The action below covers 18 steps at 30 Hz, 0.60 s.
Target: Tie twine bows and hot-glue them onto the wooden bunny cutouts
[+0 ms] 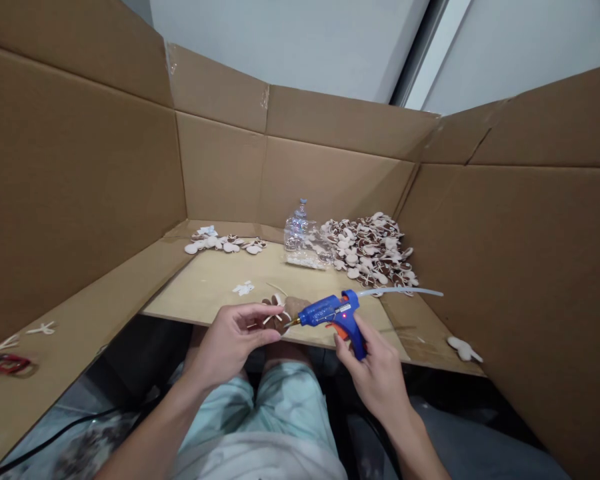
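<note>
Between the thumb and fingers of my left hand is a small brown felt piece with a cream bow or cord across it. My right hand grips the handle of a blue glue gun with an orange trigger, a red light showing on its side. The gun's brass nozzle points left and meets or nearly meets the felt piece; I cannot tell if they touch. A long translucent glue stick sticks out of the gun's back. Just behind the nozzle a brownish, fuzzy lump lies on the board.
Tall cardboard walls surround the wooden board. A big heap of brown and white felt pieces is at back right, beside a clear plastic bag. More felt pieces lie back left. White scraps rest mid-board; a red-handled tool is far left.
</note>
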Tool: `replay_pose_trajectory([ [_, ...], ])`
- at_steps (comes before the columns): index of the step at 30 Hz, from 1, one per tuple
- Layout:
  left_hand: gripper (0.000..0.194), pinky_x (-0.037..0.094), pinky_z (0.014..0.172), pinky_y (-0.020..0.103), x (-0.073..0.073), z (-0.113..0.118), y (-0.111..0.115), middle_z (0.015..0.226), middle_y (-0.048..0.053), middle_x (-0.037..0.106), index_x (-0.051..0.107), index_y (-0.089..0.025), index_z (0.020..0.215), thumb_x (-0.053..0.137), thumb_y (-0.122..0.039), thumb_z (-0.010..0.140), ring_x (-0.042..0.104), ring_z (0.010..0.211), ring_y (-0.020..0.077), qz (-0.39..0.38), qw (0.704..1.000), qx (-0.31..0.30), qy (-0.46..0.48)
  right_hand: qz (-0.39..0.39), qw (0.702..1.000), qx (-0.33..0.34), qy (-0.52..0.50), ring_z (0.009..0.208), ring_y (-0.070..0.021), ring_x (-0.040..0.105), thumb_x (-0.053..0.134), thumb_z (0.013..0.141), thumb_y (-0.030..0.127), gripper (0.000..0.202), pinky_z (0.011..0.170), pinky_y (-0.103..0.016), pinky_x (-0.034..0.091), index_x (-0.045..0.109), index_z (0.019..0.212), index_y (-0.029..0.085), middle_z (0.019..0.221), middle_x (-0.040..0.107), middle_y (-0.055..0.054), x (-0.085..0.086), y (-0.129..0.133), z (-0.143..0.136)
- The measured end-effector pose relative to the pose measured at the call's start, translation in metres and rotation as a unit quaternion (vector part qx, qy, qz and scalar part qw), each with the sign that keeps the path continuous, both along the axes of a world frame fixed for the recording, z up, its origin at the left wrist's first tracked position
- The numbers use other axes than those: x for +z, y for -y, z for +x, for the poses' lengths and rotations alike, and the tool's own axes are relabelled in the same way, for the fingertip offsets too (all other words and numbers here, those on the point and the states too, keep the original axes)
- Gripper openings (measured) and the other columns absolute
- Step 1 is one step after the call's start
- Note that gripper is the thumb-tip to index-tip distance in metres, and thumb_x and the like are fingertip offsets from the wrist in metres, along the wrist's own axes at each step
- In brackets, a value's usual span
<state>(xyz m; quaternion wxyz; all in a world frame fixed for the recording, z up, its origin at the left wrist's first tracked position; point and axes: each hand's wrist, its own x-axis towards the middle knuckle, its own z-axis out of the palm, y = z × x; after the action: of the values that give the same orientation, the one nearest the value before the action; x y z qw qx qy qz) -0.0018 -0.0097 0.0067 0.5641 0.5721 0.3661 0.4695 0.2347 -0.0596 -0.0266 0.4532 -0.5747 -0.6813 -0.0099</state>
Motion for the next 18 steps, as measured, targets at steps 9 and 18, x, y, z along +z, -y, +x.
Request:
replay_pose_trajectory([
  [9, 0.032, 0.056, 0.083, 0.033, -0.0024, -0.0022, -0.0007, 0.094, 0.005, 0.078, 0.077, -0.022, 0.093, 0.081, -0.018, 0.061, 0.072, 0.086, 0.0209, -0.008, 1.000, -0.004, 0.010, 0.028, 0.999, -0.017, 0.015, 0.072, -0.0203, 0.066, 0.054, 0.088, 0.034, 0.031, 0.068, -0.030, 0.054, 0.063, 0.110, 0.014, 0.089, 0.070, -0.010, 0.0020, 0.0002, 0.0001],
  [18, 0.033, 0.055, 0.086, 0.035, -0.0021, -0.0030, -0.0017, 0.096, 0.005, 0.078, 0.077, -0.022, 0.094, 0.081, -0.020, 0.061, 0.072, 0.089, 0.0217, -0.008, 1.000, -0.007, 0.003, 0.053, 0.997, -0.040, 0.037, 0.078, -0.0232, 0.068, 0.052, 0.090, 0.038, 0.036, 0.070, -0.033, 0.055, 0.061, 0.115, 0.015, 0.096, 0.071, -0.013, -0.0030, -0.0011, 0.0030],
])
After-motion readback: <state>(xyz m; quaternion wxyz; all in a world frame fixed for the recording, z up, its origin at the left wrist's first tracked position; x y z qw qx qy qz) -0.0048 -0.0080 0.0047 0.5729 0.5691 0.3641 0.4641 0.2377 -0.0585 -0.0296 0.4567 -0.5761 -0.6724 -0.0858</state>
